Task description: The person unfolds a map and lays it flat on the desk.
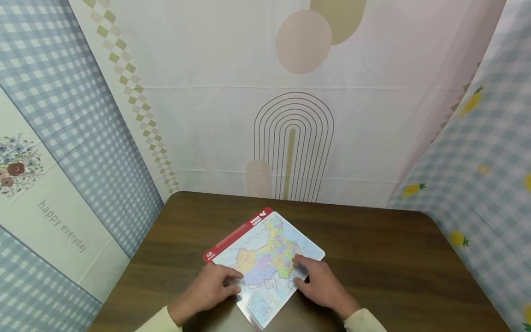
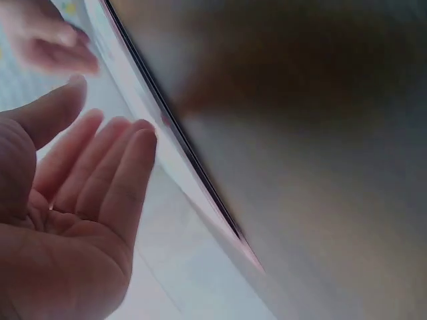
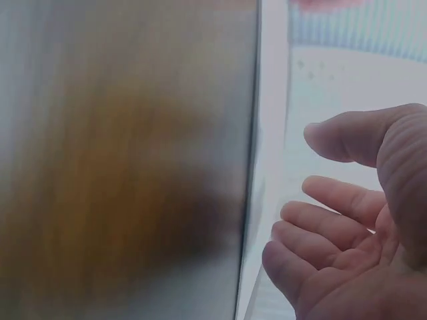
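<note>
A thin map sheet (image 1: 269, 249) with rounded corners lies turned askew on the wooden table, its red title strip (image 1: 236, 235) along the far left side. Pastel regions and pale blue sea cover its face. At its lower left edge my left hand (image 1: 209, 288) has thumb and fingertips over the border. My right hand (image 1: 323, 283) is across from it at the lower right edge, fingertips over the printed area. In the left wrist view, the left fingers (image 2: 127, 180) are loosely extended close to the sheet's edge. The right wrist view has the right fingers (image 3: 310, 233) relaxed, thumb apart.
The dark brown table (image 1: 373, 258) extends around the sheet on both sides. Behind it hangs a pale patterned cloth (image 1: 207, 129). Checked cloth (image 1: 54, 60) hangs at the left, and cloth with pineapple prints (image 1: 477, 184) drapes along the right edge.
</note>
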Demonstrator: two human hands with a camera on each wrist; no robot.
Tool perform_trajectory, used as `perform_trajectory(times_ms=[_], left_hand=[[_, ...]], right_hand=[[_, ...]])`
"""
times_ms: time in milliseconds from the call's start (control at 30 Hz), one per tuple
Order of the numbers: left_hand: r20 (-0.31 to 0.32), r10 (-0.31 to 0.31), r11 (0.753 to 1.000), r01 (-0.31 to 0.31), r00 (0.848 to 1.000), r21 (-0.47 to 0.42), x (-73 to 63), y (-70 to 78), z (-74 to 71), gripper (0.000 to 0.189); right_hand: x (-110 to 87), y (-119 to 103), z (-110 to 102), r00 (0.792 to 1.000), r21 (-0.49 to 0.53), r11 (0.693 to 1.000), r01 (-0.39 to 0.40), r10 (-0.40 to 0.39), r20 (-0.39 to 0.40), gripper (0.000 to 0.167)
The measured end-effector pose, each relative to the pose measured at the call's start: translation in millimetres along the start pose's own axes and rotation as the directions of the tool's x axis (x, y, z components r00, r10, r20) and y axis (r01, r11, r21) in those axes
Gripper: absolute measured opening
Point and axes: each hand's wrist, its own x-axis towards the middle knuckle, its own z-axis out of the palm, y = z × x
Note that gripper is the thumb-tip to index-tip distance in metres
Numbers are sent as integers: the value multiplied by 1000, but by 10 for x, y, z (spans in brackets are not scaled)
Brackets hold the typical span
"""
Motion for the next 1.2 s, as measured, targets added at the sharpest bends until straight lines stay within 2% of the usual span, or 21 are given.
perform_trajectory(times_ms=[100,233,400,633,800,1067,1200], left_hand=[[-37,-1,999,2,999,37,43,-188,-112,24],[-56,-13,999,14,998,30,93,-411,-248,28],[-52,-46,998,48,998,30,167,-620,-374,31],[-15,-82,996,83,996,29,231,-876,-491,36],[35,-86,996,85,996,19,261,-997,-497,41],[66,-86,995,81,994,66,298,-1063,-471,43],[98,-68,993,58,993,103,323,-1069,-479,43]], right_hand=[[-59,-182,55,999,22,999,35,-36,37,47],[-123,-392,143,993,40,997,59,-63,97,47],[-187,-582,254,991,44,997,62,-67,118,48],[-226,-783,401,993,-3,1000,25,-24,115,51],[-248,-922,516,995,-49,999,3,2,103,53],[-285,-1019,672,999,-115,993,36,-32,38,52],[-270,-1043,690,998,-114,993,5,2,69,54]])
